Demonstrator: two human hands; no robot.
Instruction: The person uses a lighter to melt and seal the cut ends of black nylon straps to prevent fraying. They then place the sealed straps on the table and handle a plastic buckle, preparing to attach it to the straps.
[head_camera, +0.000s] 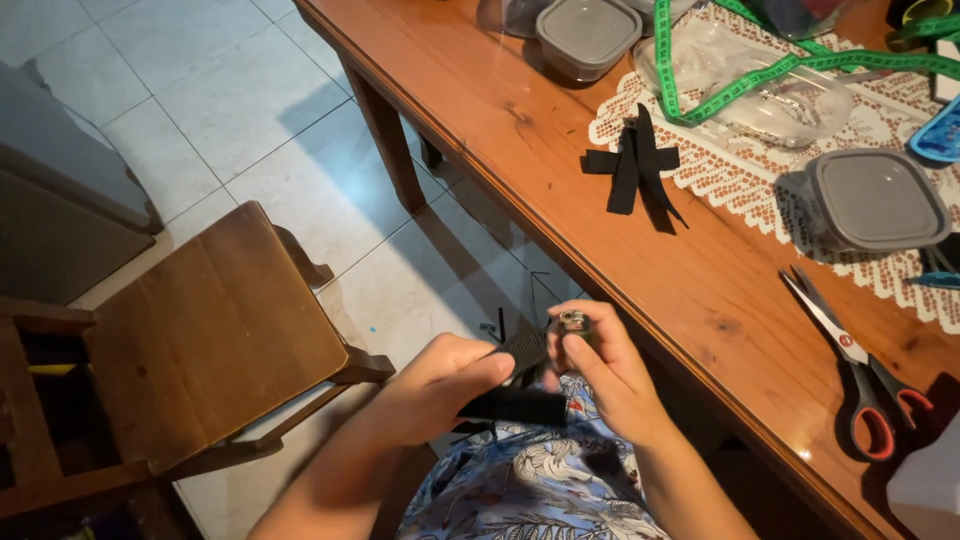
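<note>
We see both hands low off table (560, 190) edge, over lap; open air above them. Left hand (440, 385) and right hand (600, 375) close together, black strap (520, 375) between. Left of us: chair (210, 340) near, floor gap between chair and table leg (385, 135) passable. Near table edge mostly bare; farther in, black pieces (635, 165), scissors (850, 355), lidded tub (875, 200), tape measure (760, 70) on doily (740, 185) block reach.

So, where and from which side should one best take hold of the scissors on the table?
Probably by the red and black handle loops of the scissors, coming from the near table edge. The loops point toward the person and the closed blades point away, toward the grey container, so fingers would slip in without meeting the tips.
</note>
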